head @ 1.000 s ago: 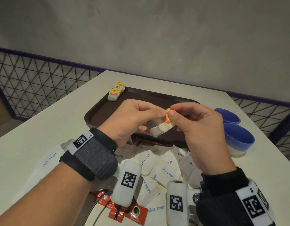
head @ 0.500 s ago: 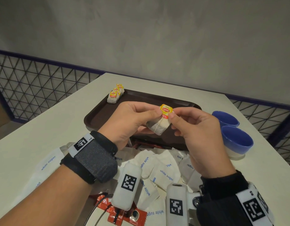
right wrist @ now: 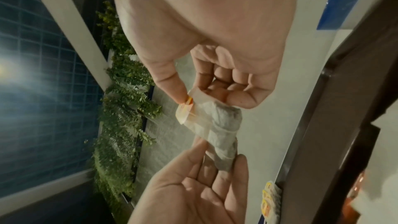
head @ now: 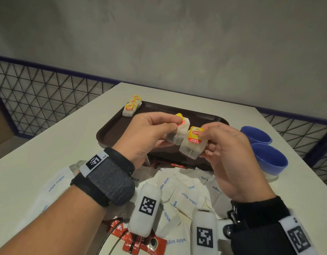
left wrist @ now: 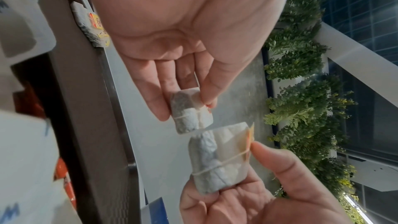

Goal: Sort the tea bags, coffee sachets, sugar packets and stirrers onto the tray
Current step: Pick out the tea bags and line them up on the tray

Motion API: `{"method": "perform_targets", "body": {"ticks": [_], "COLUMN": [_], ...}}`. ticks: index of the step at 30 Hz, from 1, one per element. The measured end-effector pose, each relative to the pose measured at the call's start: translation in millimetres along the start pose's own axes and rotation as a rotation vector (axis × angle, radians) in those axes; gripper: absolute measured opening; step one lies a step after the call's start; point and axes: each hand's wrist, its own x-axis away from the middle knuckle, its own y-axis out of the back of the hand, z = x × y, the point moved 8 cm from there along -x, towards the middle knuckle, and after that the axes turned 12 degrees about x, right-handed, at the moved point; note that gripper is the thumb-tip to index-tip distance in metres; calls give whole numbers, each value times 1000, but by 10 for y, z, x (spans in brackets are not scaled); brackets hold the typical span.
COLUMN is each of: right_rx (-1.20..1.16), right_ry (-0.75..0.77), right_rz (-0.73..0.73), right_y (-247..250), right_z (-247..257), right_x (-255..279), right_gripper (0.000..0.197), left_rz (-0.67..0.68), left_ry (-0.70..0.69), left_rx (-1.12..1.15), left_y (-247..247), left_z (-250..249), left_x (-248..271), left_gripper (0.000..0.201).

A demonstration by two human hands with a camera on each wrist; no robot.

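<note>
Above the brown tray (head: 113, 131) my left hand (head: 177, 122) pinches one white tea bag (head: 180, 134) by its yellow tag. My right hand (head: 206, 142) pinches a second tea bag (head: 193, 144) beside it, yellow-red label facing me. In the left wrist view the two bags (left wrist: 189, 113) (left wrist: 215, 159) hang a small gap apart. The right wrist view shows thumb and forefinger on the tag end of the bag (right wrist: 215, 123). Three tea bags (head: 131, 107) lie in the tray's far left corner. White sugar packets (head: 184, 196) are heaped on the table below my wrists. No stirrers show.
Two blue bowls (head: 256, 135) (head: 269, 159) stand right of the tray. Red coffee sachets (head: 140, 243) lie near the table's front edge, and more (head: 177, 165) peek out at the tray's near rim. A mesh railing (head: 39, 100) runs behind the white table (head: 48, 144).
Earlier both hands pinched what looked like a single tea bag bundle. Now it has come apart into two bags, one in each hand, the right one a little lower.
</note>
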Motion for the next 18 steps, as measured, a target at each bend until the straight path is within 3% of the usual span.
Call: {"method": "perform_targets", "body": {"ticks": [5, 12, 18], "right_rx": [-133, 14, 136], "right_ry": [-77, -6, 40], "right_rz": [-8, -39, -87], "right_y": [27, 27, 38], "right_z": [-65, -34, -4], "right_x": [-18, -24, -9], "right_gripper": [17, 23, 8], "left_rz": [-48, 29, 64], "left_ry": [-11, 0, -39], "left_rx": [-18, -74, -110], "left_y": [48, -71, -127], "left_z": [13, -4, -45], "left_x": [-19, 23, 71], "left_gripper": [17, 35, 21]}}
